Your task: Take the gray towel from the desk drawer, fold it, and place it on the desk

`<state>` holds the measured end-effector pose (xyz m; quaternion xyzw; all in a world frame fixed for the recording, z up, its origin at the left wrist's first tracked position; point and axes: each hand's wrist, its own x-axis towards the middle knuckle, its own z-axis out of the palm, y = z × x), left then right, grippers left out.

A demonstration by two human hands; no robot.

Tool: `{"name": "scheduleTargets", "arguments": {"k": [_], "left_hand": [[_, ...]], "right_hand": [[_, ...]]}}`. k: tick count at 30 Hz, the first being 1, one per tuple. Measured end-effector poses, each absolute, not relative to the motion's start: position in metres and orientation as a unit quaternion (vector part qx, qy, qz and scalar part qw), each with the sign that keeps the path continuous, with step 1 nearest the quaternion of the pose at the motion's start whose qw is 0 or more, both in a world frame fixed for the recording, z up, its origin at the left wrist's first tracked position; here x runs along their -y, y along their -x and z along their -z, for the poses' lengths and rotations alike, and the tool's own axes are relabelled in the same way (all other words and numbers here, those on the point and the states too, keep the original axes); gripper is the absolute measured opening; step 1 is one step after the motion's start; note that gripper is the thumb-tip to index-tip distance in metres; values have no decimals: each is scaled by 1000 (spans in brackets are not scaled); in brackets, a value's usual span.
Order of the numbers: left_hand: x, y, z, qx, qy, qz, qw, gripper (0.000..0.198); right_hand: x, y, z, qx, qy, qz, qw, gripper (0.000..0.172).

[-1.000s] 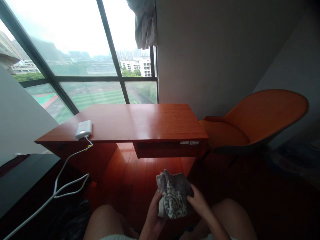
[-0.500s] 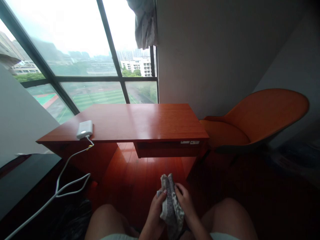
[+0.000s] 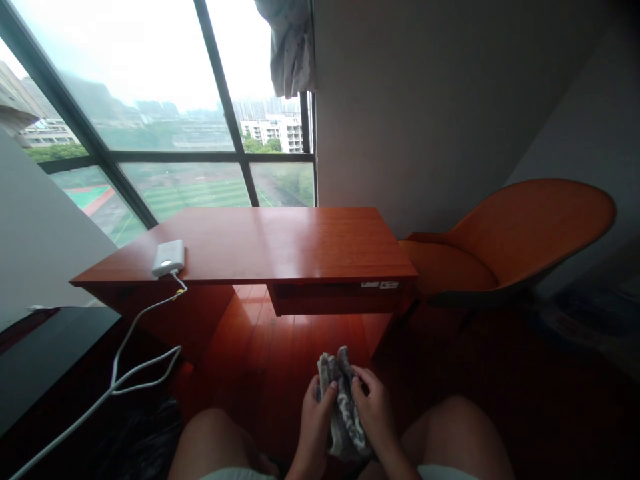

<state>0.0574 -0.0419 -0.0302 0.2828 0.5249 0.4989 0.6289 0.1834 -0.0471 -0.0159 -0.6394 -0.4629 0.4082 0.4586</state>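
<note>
A grey and white patterned cloth [image 3: 345, 410] hangs in folds between my two hands, above my lap. My left hand [image 3: 319, 410] grips its left side, with the thumb on the front of the fabric. On the right side, my right hand [image 3: 371, 403] pinches the cloth between thumb and fingers. The cloth's bunched upper edges stick up above both hands, and its lower part droops between my knees.
Ahead stands a reddish wooden desk [image 3: 300, 243] bearing a white box-shaped device [image 3: 169, 258] with a white cable [image 3: 115, 373] running down left. An orange chair [image 3: 530, 233] is at right. A dark surface [image 3: 55, 360] lies at left, near a black plastic bag [image 3: 150, 433].
The cloth has shifted and bunched more between my hands, its lower part drawn up a little. Both hands have changed their hold slightly, and my left hand has moved a little right.
</note>
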Motion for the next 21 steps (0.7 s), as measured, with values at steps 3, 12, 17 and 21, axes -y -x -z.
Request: {"name": "scheduleTargets", "arguments": {"k": [3, 12, 17, 21], "left_hand": [[40, -53, 26, -526, -252, -512, 631, 36], [46, -59, 25, -494, -242, -508, 663, 40], [42, -46, 29, -513, -268, -486, 654, 35], [38, -35, 34, -567, -285, -485, 602, 37]], "right_hand": [[50, -187, 10, 480, 625, -415, 454, 37], [56, -180, -3, 557, 604, -438, 365, 50], [50, -191, 4, 519, 627, -444, 374, 37], [48, -204, 13, 462, 669, -421, 402, 39]]}}
